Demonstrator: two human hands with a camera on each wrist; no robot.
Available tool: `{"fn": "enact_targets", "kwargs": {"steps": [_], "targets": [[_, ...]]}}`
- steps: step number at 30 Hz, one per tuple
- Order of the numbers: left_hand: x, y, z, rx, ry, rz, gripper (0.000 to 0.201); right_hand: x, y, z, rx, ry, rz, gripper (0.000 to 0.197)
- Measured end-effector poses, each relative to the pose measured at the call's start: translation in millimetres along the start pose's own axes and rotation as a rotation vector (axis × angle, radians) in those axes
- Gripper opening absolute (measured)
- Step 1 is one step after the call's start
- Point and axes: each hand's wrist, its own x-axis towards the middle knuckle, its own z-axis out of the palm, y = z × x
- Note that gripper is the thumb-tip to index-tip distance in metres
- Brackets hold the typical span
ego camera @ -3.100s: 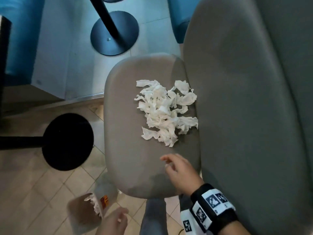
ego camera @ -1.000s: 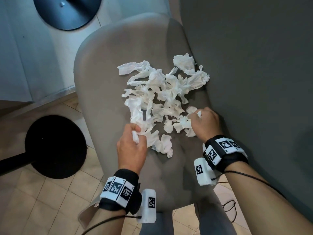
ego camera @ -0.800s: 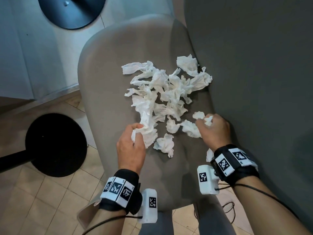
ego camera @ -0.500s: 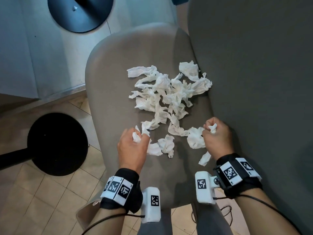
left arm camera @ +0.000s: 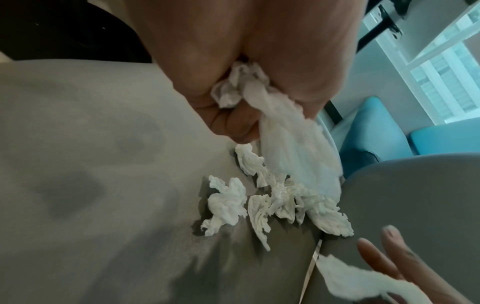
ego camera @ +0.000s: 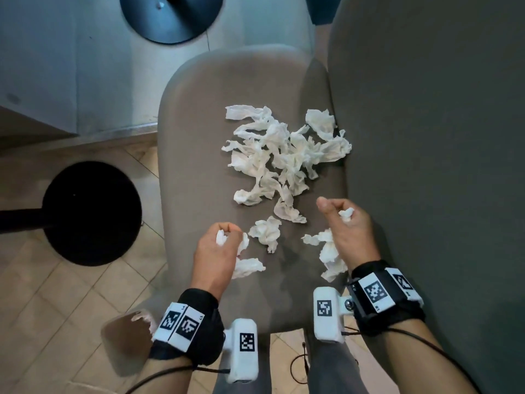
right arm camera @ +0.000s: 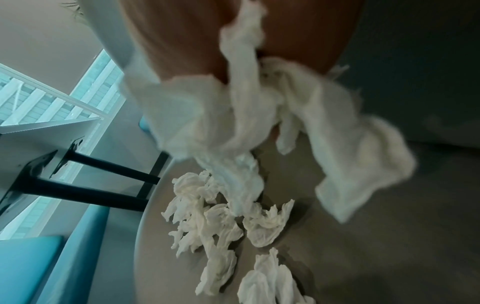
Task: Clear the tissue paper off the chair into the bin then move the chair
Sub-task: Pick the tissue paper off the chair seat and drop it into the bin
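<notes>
A pile of crumpled white tissue paper (ego camera: 284,149) lies on the grey chair seat (ego camera: 193,132), close to the backrest (ego camera: 426,137). My left hand (ego camera: 218,251) is fisted around a wad of tissue (left arm camera: 272,127) near the seat's front; a strip hangs below it. My right hand (ego camera: 346,231) grips another bunch of tissue (right arm camera: 259,115) that dangles over the seat beside the backrest. One loose crumpled piece (ego camera: 265,231) lies between the hands. The bin (ego camera: 127,339), with tissue at its rim, stands on the floor under my left wrist.
A black round table base (ego camera: 91,211) sits on the tiled floor left of the chair, and another dark base (ego camera: 170,15) lies beyond the seat. Teal seats (left arm camera: 384,139) and black table legs (right arm camera: 85,179) stand nearby. A cable (ego camera: 301,365) hangs by my legs.
Both hands have closed on tissue from the near edge of the pile and drawn it back toward the front of the seat. The pile is thinner at its near side.
</notes>
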Motion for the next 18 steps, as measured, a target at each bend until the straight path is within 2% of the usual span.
{"fn": "enact_targets", "kwargs": {"steps": [3, 6, 9, 12, 13, 16, 18], "targets": [[-19.7, -23.7, -1.5, 0.041, -0.017, 0.000, 0.017, -11.6, 3.0, -3.5, 0.020, -0.211, 0.050, 0.025], [-44.5, -52.0, 0.0, 0.033, -0.035, -0.064, 0.020, -22.0, 12.1, -5.7, -0.091, -0.376, 0.027, 0.037], [-75.0, -79.2, 2.5, -0.004, -0.022, -0.145, 0.012, -36.2, 21.3, -8.6, -0.185, -0.406, -0.006, 0.042], [-108.8, -103.6, 4.1, -0.078, 0.010, -0.216, 0.031, -50.5, 32.7, -11.9, -0.209, -0.437, -0.024, 0.048], [-120.5, -108.5, 3.6, -0.133, 0.018, -0.230, 0.031, -55.9, 34.9, -11.5, -0.189, -0.455, -0.006, 0.048], [-148.7, -131.9, 1.9, -0.184, 0.061, -0.251, 0.026, -77.7, 37.3, -2.5, -0.132, -0.502, 0.064, 0.040], [-162.2, -155.2, -2.2, -0.169, 0.079, -0.269, 0.030, -91.8, 44.7, 8.7, -0.193, -0.492, 0.049, 0.036]]}}
